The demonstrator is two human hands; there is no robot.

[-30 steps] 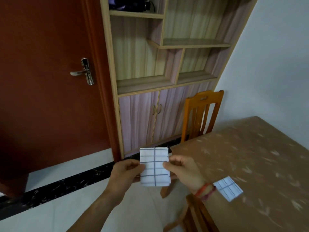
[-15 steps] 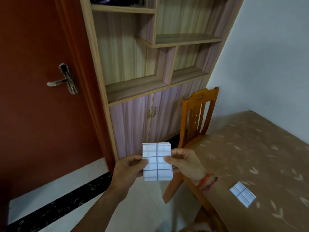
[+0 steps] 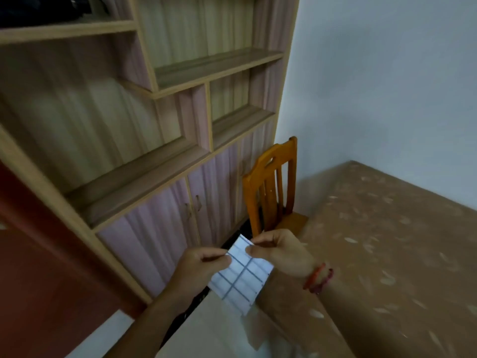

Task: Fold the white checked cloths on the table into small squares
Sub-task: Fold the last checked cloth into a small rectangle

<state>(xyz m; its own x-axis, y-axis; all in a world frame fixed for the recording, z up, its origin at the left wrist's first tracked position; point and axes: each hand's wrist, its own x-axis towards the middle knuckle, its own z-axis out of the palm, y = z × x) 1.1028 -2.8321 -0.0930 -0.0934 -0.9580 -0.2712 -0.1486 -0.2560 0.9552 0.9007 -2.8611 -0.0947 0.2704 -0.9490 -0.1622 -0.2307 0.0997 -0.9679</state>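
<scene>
We read no text, label, brand or number anywhere here. The checked cloth (image 3: 240, 276) carries only blue grid lines and the tabletop (image 3: 387, 241) only a pale leaf print. The whole view is motion-blurred.

The cloth (image 3: 241, 273), at six o'clock, is white with thin grey-blue checks. The table (image 3: 387, 241), at four o'clock, is brown with pale leaf marks. The chair (image 3: 268, 177) is orange. The cabinet (image 3: 154, 241) has striped pink doors in tan frames. The door (image 3: 38, 280), at eight o'clock, is dark red.
</scene>
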